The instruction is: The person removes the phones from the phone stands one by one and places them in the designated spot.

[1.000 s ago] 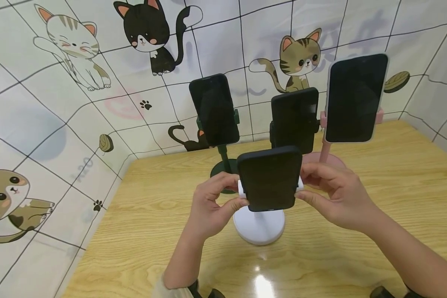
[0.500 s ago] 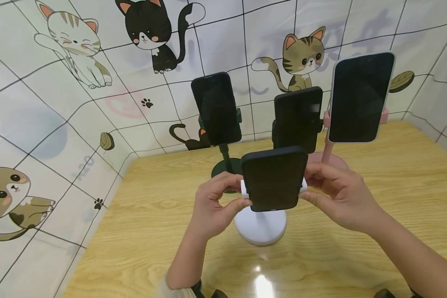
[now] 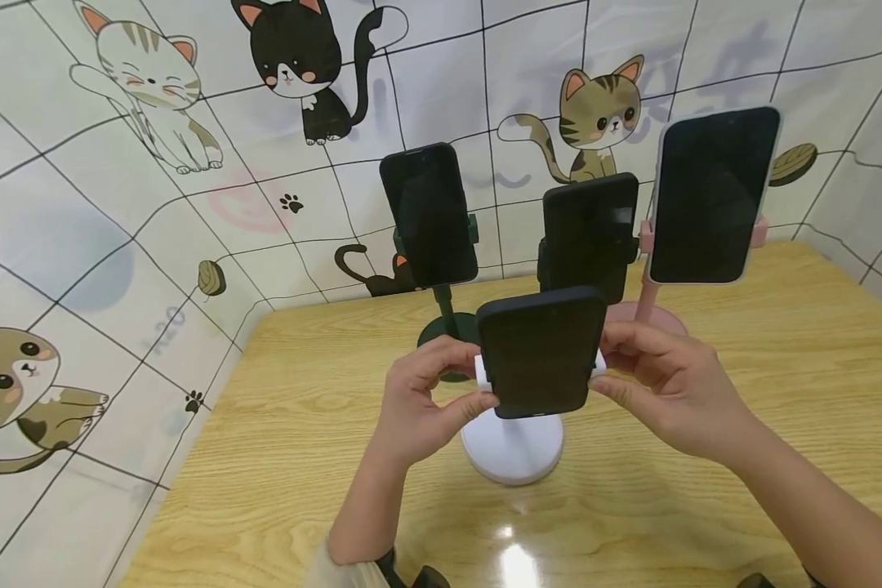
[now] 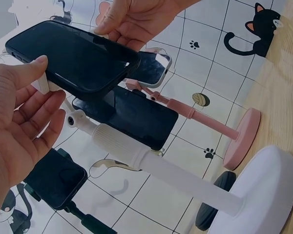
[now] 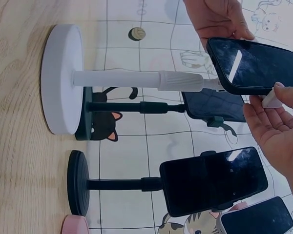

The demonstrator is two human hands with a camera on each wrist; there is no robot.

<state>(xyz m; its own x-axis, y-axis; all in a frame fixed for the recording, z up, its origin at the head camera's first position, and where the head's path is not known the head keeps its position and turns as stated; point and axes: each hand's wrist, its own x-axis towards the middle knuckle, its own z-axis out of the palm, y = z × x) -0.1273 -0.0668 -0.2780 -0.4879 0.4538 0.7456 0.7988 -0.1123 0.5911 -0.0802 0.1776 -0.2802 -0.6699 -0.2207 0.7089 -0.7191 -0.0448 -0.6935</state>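
In the head view, a dark phone (image 3: pixel 540 355) sits in the clamp of a white phone stand (image 3: pixel 513 451), its screen tilted up toward me. My left hand (image 3: pixel 426 412) pinches the white clamp arm (image 3: pixel 483 373) at the phone's left edge, thumb in front and fingers behind. At the other edge, my right hand (image 3: pixel 665 388) pinches the opposite clamp arm (image 3: pixel 599 365) the same way. The left wrist view shows the stand's ribbed white pole (image 4: pixel 122 146) beneath the phone. In the right wrist view, white clamp plastic (image 5: pixel 272 100) shows between right thumb and fingers.
Behind stand a dark green stand with a phone (image 3: pixel 429 214), a black one with a phone (image 3: pixel 591 237), and a pink one with a white-edged phone (image 3: pixel 716 196). All rest on a wooden table (image 3: pixel 301 457) against a cat-print backdrop (image 3: pixel 441 98).
The head view has shifted slightly, so the scene sits a little further right. Both hands keep their hold on the clamp, and the phone stays between them.
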